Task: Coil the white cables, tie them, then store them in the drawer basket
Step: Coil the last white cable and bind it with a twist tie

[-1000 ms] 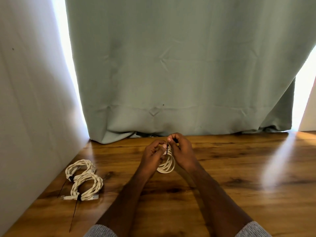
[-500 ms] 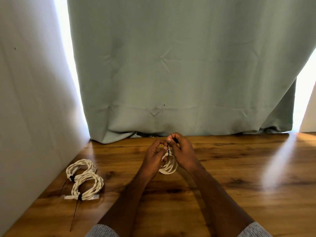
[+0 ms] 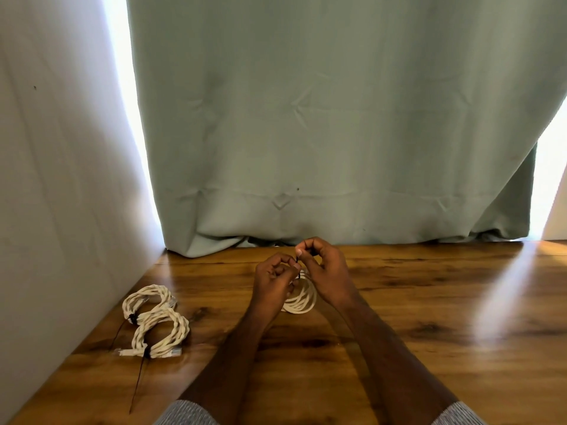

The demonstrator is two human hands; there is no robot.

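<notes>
In the head view, your left hand [image 3: 274, 280] and your right hand [image 3: 322, 271] meet over the wooden bench [image 3: 414, 348], a little beyond its middle. Between them hangs a small coil of white cable [image 3: 302, 299], its lower part near the wood. Your right hand pinches the thin black tie [image 3: 298, 261] at the top of the coil with curled fingers, and your left hand pinches the same tie just below. At about 9 o'clock from the hands, two tied coils [image 3: 155, 322] lie on the bench near the white wall [image 3: 55, 194], touching each other. At 12 o'clock hangs a green curtain [image 3: 322, 118].
</notes>
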